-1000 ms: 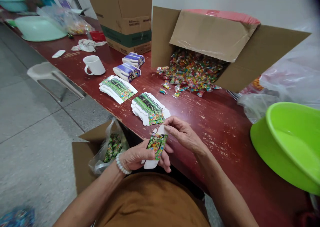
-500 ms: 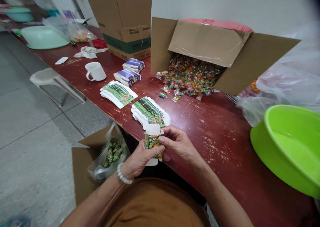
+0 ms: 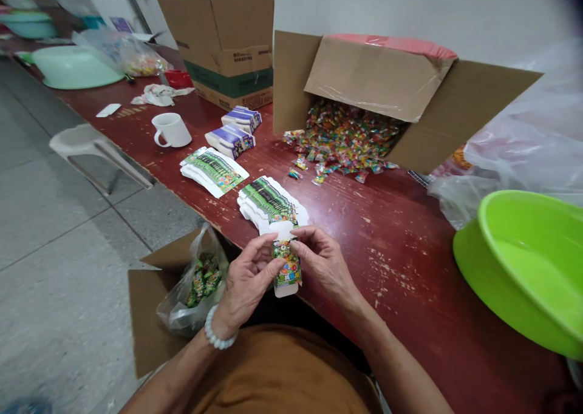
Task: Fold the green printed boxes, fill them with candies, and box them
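Note:
A small green printed candy box with white end flaps folded out is held upright between both hands, at the table's front edge. My left hand, with a pale bead bracelet at the wrist, pinches the box's left side between thumb and fingers. From the right, my right hand grips its upper edge with thumb and forefinger. Just beyond lies a fanned stack of flat green cartons, and a second such stack sits farther left.
A carton of wrapped candies spills onto the red table. A green basin stands at right, a white mug and purple cartons at left. Below the edge, an open box holds a plastic bag of green packets.
The box has turned more upright and face-on, with its printed front and lower flap showing more. My left hand has shifted its hold, its fingers now up at the box's left edge.

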Demonstrator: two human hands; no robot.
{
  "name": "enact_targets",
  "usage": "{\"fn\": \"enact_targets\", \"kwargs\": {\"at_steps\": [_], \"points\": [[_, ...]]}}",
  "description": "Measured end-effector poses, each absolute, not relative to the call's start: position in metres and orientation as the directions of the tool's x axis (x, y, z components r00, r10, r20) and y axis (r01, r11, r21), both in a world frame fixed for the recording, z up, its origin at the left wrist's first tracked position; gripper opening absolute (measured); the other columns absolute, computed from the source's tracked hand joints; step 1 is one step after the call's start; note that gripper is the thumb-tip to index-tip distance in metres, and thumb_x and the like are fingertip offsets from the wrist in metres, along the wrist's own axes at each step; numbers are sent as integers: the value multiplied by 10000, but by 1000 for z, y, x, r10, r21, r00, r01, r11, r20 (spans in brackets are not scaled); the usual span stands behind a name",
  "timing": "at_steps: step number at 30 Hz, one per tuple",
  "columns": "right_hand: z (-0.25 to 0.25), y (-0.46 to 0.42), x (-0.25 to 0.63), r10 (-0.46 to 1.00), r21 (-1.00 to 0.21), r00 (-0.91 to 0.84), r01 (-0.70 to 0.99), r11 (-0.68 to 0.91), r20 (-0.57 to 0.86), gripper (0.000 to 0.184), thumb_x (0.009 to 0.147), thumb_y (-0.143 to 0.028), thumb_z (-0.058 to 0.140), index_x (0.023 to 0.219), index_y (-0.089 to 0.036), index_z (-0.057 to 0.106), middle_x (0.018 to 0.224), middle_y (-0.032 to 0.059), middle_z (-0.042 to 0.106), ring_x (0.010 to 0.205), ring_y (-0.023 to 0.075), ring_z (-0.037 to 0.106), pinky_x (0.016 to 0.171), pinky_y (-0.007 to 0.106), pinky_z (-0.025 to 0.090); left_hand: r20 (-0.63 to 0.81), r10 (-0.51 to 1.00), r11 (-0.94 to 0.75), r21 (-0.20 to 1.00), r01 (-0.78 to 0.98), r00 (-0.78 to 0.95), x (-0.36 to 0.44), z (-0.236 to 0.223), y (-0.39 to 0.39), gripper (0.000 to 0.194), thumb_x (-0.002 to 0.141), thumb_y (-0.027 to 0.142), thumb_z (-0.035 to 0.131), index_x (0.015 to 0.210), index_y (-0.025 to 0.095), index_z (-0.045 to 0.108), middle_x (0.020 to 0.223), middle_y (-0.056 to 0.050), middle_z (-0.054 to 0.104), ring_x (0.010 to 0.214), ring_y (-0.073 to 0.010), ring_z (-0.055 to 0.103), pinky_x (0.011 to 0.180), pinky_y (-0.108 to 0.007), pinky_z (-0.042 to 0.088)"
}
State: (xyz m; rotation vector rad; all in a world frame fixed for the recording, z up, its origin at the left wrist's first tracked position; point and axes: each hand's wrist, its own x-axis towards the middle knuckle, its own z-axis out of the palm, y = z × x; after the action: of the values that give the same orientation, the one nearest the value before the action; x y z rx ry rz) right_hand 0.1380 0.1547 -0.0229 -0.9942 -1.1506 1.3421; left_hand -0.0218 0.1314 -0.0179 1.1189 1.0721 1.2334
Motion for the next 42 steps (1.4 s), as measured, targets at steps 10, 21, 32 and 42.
{"fn": "enact_targets", "kwargs": {"at_steps": [10,21,32,42], "points": [[-20,172,147,972,-973,-233,-210,-93,-43,369,662,-392,842,936,-209,675,722,-30,638,662,128,573,660,263,466,-45,997,47,999,-28,61,-28,-18,142,244,803,363,741,934,163,694,910,-28,721,786,-135,648,743,-223,523],[-20,159,145,891,-898,-305,181,402,337,106,907,-269,626,880,-240,724,905,51,715,846,198,649,795,346,497,-406,836,523,793,-312,369,-21,-14,134,521,910,588,522,1267,209,533,800,-32,667,501,-147,638,456,-244,500],[-18,173,133,935,-974,-333,-141,-179,-123,212,765,-359,733,775,-163,653,726,26,715,442,97,549,445,240,472,-403,872,483,804,-346,280,-17,-20,138,633,912,637,468,1333,176,573,758,-55,700,481,-123,595,459,-215,483],[-8,158,139,852,-892,-425,183,413,307,90,921,-256,601,862,-227,662,1045,59,690,924,188,618,851,355,488,-427,870,493,784,-378,248,-19,-21,141,578,885,623,541,1297,223,612,823,-41,701,521,-113,598,457,-212,486]]}}
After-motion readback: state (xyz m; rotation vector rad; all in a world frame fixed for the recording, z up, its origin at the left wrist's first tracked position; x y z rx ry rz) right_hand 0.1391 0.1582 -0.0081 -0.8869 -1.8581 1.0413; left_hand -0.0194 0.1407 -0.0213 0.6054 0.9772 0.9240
